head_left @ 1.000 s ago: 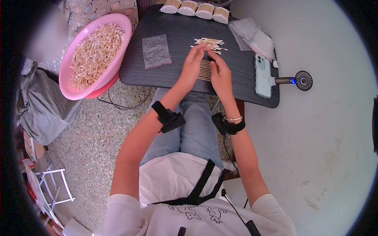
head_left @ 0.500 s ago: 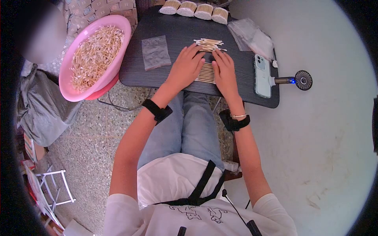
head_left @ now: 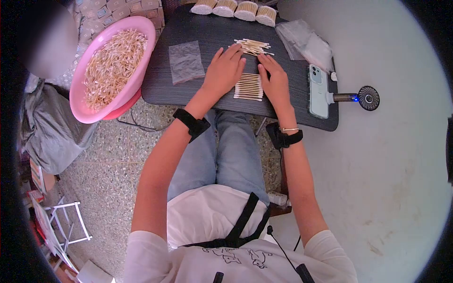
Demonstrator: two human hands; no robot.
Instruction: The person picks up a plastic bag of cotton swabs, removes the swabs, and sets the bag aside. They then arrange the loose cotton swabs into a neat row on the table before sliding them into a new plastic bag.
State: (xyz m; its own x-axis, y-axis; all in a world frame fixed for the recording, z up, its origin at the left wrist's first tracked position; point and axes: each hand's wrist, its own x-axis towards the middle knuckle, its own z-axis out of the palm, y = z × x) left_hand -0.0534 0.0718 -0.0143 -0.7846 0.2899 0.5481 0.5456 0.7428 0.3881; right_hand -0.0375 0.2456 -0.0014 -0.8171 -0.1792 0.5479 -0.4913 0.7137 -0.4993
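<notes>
A small loose pile of cotton swabs (head_left: 254, 46) lies on the dark folding table (head_left: 160, 92), its sticks crossing at slight angles. My left hand (head_left: 223, 71) is at the pile's left end, fingers stretched out and fingertips at the swabs. On the near right side, my right hand (head_left: 275, 81) reaches forward with its fingertips by the lower right end of the pile. Both hands are open, palms down. Between them, closer to me, a neat row of cotton swabs (head_left: 248, 87) lies side by side. Whether the fingertips press on any swab is hard to see.
A pink basin (head_left: 78, 101) full of loose swabs stands at the left. Several swab bundles (head_left: 245, 11) line the far edge. A clear plastic bag (head_left: 186, 62) lies left; more bags (head_left: 304, 42), a phone (head_left: 319, 92) and a small fan (head_left: 368, 98) are at the right.
My hands have drawn apart a little, the right one shifting right, so more of the neat row shows. The view has shifted slightly.
</notes>
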